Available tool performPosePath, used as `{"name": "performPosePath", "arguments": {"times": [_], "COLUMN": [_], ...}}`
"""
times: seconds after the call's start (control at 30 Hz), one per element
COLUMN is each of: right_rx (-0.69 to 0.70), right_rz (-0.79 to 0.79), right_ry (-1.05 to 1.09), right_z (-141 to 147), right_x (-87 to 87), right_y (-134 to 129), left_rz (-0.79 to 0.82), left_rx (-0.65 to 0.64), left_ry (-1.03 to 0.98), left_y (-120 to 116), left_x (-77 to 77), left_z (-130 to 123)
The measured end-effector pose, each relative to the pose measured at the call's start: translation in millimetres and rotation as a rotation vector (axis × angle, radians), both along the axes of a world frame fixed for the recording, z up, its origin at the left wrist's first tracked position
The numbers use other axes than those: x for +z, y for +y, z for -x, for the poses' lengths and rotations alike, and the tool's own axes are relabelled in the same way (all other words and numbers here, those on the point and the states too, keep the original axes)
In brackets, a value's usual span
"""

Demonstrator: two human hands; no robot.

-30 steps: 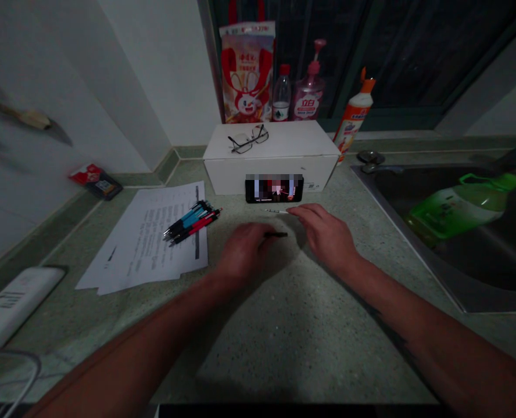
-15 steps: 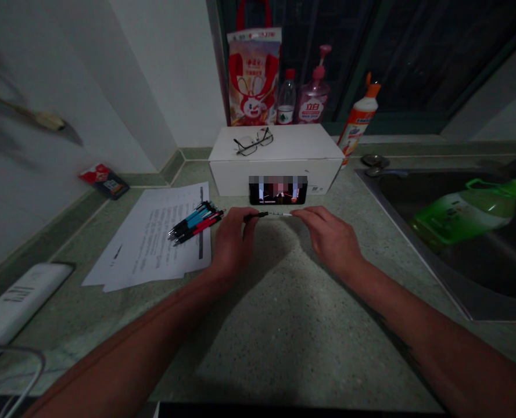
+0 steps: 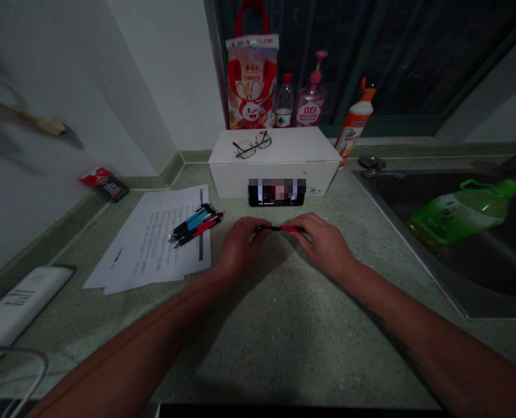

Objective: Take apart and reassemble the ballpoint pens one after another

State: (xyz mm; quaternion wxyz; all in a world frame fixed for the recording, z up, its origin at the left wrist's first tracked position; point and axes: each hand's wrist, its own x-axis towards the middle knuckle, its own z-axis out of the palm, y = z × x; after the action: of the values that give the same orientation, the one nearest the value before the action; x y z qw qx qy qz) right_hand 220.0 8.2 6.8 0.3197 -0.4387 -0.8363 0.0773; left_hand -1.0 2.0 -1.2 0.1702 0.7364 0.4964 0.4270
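My left hand (image 3: 240,245) and right hand (image 3: 324,241), now pinched on a black-and-red pen (image 3: 280,229) above the table (image 3: 275,348), had brought red against black where a white refill had shown.

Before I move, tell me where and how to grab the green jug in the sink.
Take the handle from above, I'd say: the jug lies on its side in the sink, neck to the right, and the loop stands out along its upper side.
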Motion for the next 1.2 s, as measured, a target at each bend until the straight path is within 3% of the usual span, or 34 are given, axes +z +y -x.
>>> {"name": "performPosePath", "arguments": {"times": [0.13,0.37,0.57,0.87,1.07,1.2], "right_rx": [0.057,0.031,0.028,0.037,-0.016,-0.026], "right_rz": [0.002,0.065,0.036,0.13,0.125,0.119], "right_ry": [-0.026,-0.049,-0.055,-0.075,-0.059,-0.053], "right_z": [-0.2,-0.5,-0.6,2.3,2.3,1.8], "right_x": [1.7,-4.9,0.1,-4.2,-6.2,-6.6], "right_y": [-0.9,1.5,1.5,0.1,1.6,2.1], "left_rz": [0.16,0.102,0.204,0.059,0.221,0.285], "left_rx": [0.024,-0.013,-0.02,-0.078,0.02,0.019], "left_ry": [-0.073,-0.111,-0.078,-0.063,-0.125,-0.121], "left_y": [1.1,4.9,5.3,2.2,2.0,3.0], "left_x": [1.5,0.2,0.8,-1.9,2.1,6.4], "left_z": [-0.6,2.2,1.6,1.1,-0.6,-1.2]}}
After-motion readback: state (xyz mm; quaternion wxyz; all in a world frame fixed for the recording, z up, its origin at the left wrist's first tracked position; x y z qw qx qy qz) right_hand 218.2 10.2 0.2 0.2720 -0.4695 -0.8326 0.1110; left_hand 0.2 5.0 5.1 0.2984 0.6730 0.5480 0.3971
